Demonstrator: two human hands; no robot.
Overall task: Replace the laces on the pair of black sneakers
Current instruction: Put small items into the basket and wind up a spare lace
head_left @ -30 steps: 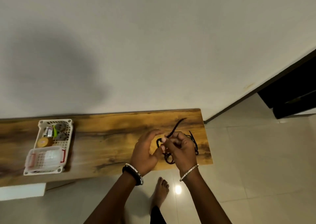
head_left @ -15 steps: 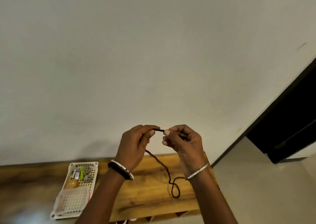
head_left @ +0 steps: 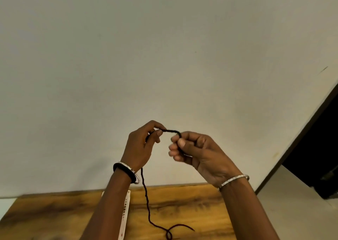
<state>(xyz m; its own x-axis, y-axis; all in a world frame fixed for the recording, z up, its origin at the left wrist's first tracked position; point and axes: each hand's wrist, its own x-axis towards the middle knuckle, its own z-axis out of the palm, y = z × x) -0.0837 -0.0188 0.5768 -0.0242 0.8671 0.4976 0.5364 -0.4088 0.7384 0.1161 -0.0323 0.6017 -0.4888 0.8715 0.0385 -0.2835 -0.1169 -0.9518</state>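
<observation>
Both hands hold a dark lace up in front of the pale wall, above the wooden tabletop.

The lace [head_left: 147,199] is a thin, dark, twisted cord. A short arch of it spans the gap between the left hand [head_left: 140,148], which pinches it between thumb and forefinger, and the right hand [head_left: 196,151], whose fingers curl closed around it. From under the left hand the rest hangs down past the wrist bangle [head_left: 128,173] and ends in a small loop lying on the tabletop [head_left: 192,206] below the hands. The loop is cut off by the lower edge. A white basket [head_left: 126,214] sits mostly hidden behind the left forearm. The right wrist wears a silver bracelet [head_left: 233,180].
</observation>
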